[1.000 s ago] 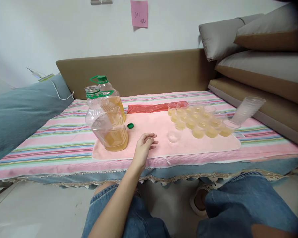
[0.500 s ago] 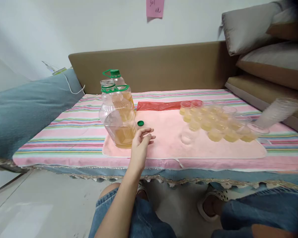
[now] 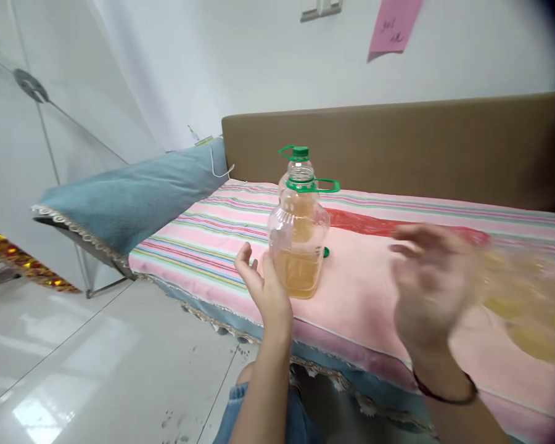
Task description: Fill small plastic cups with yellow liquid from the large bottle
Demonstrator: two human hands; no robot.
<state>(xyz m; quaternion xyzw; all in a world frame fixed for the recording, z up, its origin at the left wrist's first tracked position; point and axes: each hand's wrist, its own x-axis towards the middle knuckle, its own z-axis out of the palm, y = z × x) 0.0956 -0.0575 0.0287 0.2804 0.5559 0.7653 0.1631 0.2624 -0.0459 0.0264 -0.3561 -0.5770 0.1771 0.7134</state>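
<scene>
An uncapped clear plastic jug [image 3: 300, 240] with a green ring handle stands upright on the pink cloth [image 3: 351, 290], partly filled with yellowish liquid. Behind it rises a second jug [image 3: 300, 155] with its green cap on. My left hand [image 3: 266, 283] is at the near left side of the front jug, thumb and fingers apart; whether it touches the jug I cannot tell. Blurred by motion, my right hand [image 3: 430, 283] hovers over the cloth to the right, fingers parted and holding nothing visible. A loose green cap [image 3: 326, 252] lies partly hidden behind the front jug.
Several clear cups [image 3: 527, 302] of yellow liquid stand at the right, smeared by motion. A red plastic strip [image 3: 365, 222] lies behind the cloth. The brown backrest [image 3: 398, 148] closes off the back, and a blue bolster [image 3: 152, 185] lies at the left.
The view has swung left, shifting the jugs toward the middle and the cups to the right edge. My left hand has moved to the jug's left side; my right hand has come into view.
</scene>
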